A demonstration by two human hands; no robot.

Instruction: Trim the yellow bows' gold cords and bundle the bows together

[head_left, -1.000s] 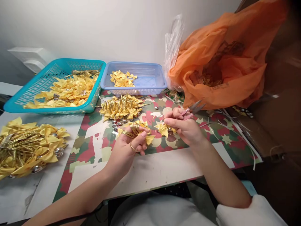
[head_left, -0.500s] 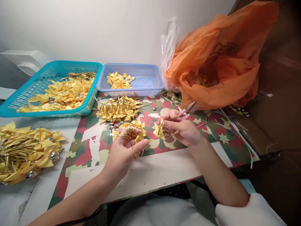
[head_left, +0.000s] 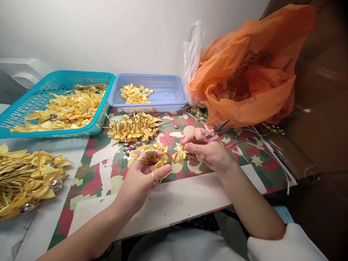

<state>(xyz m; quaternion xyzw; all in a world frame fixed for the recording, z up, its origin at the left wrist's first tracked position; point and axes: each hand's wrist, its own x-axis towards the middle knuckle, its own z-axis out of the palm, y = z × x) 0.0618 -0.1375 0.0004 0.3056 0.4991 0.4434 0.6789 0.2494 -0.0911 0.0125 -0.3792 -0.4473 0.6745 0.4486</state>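
Note:
My left hand [head_left: 141,177] grips a bunch of yellow ribbon bows strung on gold cord loops [head_left: 150,154], with a gold loop around one finger. My right hand [head_left: 210,150] pinches a single yellow bow [head_left: 179,156] at its fingertips and also holds small pink thread snips [head_left: 219,129], blades pointing right. Both hands hover just above the patterned mat [head_left: 108,170], close together near the table's front.
A teal basket [head_left: 19,105] of yellow bows stands back left, a blue basket [head_left: 174,95] with fewer bows beside it. A bow pile [head_left: 134,127] and silver bells [head_left: 130,146] lie mid-table, more bows [head_left: 24,177] at left. An orange bag [head_left: 247,69] bulges at right.
The right hand has turned the single bow and brought it toward the left hand's bunch. The view has shifted slightly, so the baskets sit further left.

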